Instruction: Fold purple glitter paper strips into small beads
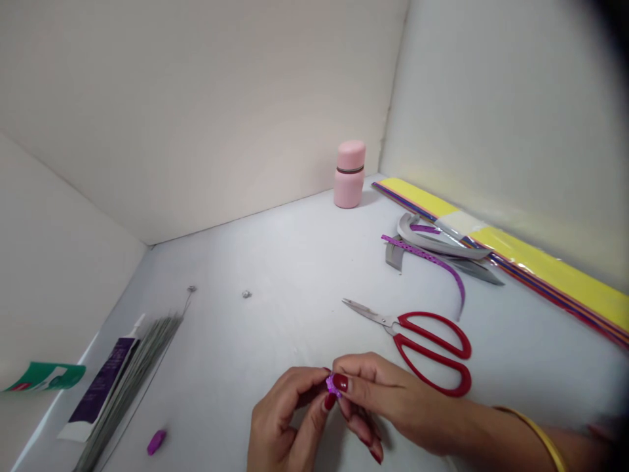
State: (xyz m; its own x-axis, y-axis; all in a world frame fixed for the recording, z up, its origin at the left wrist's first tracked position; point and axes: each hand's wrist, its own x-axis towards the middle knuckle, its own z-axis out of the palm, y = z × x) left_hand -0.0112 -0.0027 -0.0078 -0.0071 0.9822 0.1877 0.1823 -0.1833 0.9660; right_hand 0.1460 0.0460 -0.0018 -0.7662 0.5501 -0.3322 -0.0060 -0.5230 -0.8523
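Between the fingertips of both hands sits a small purple glittery folded piece (pixel 333 385), low in the head view. My left hand (pixel 295 416) pinches it from the left with thumb and forefinger. From the right, my right hand (pixel 376 393) presses it with the thumb, the other fingers curled behind and below. Much of the piece is hidden by the fingertips. Just beyond my right hand lie red-handled scissors (pixel 432 353), blades pointing left. A second small purple piece (pixel 156 442) rests on the table to the left of my hands.
Purple strip (pixel 427 255) and grey strips (pixel 442 246) lie at right, beside packaged coloured sheets (pixel 521 262) along the wall. A pink bottle (pixel 349 176) stands at the back. At left are a purple-white tube (pixel 104 383), grey wires (pixel 132 387) and a small silver piece (pixel 246 294).
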